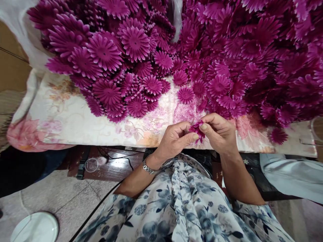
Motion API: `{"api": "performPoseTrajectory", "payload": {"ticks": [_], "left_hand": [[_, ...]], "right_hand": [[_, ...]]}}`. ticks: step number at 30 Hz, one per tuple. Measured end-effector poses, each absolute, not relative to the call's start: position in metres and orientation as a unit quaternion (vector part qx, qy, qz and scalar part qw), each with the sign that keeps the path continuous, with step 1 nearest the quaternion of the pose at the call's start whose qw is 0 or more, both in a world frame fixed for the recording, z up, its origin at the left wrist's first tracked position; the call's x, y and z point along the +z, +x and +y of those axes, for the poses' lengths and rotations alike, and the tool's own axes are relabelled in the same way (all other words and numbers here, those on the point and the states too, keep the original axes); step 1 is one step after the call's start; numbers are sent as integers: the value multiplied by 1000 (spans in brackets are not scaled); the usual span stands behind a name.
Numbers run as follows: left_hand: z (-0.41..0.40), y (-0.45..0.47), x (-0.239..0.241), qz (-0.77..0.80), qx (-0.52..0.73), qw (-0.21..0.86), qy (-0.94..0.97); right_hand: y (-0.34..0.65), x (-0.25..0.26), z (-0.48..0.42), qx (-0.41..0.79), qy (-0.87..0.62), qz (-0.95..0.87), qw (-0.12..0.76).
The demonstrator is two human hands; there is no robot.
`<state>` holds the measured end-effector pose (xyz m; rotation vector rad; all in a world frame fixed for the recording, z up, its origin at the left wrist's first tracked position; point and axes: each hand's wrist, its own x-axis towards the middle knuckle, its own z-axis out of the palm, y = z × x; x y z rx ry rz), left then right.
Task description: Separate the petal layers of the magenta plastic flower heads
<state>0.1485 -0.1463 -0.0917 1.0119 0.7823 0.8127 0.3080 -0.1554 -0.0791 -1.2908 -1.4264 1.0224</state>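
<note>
Left hand [173, 138] and right hand [222, 136] both have thumb and fingertips pinched nearly together on one little flower [198, 129], just over the near edge of the tablecloth [73, 124]. Forearms [239, 174] angle toward each other from this side of the tablecloth, big purple heaps [141, 50] on its far side.

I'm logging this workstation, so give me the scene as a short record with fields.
Left hand: pinching a flower
Right hand: pinching the same flower
Watch: on the left wrist
Left pile: magenta flowers, beyond the hands
Right pile: magenta flowers, also beyond
Cloth: floral, under both piles
Stray flower: right of the right hand
</note>
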Motion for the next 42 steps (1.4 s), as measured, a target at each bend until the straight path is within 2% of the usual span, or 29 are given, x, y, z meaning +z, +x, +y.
{"api": "performPoseTrajectory", "payload": {"ticks": [5,9,12,18,26,33,42], "left_hand": [[-147,146,-93,364,409,694,468],[-143,145,-95,388,498,652,419],[-140,149,-92,403,521,647,385],[-138,157,-88,412,467,656,426],[-139,154,-85,440,479,480,589],[-143,154,-86,455,483,371,649],[-142,152,-89,458,469,384,650]], "right_hand": [[311,-85,-153,325,-582,-552,501],[317,-87,-151,311,-584,-544,516],[316,-85,-152,306,-587,-560,498],[309,-81,-155,226,-582,-648,436],[307,-80,-155,129,-555,-723,390],[305,-83,-154,78,-535,-750,380],[304,-82,-156,78,-521,-760,379]]}}
